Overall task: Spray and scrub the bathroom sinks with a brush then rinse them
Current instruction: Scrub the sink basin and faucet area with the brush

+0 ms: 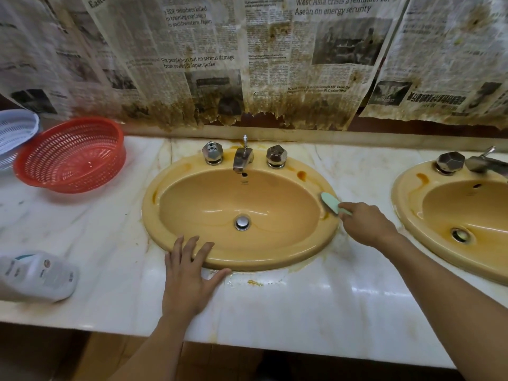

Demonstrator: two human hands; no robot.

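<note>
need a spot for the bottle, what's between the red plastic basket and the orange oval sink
Only bare white marble countertop lies between the red slotted plastic basket and the orange oval ceramic sink, seen in the head view.

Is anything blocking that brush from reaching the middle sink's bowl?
Nothing visible. The right hand holds the brush on the right rim of the sink, and the bowl beside it holds only the drain stopper. The left hand rests on the front rim, aside.

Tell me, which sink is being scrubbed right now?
The middle sink: the right hand presses the green brush on its right rim, the left hand rests on its front edge. The sink at the far right is untouched.
</note>
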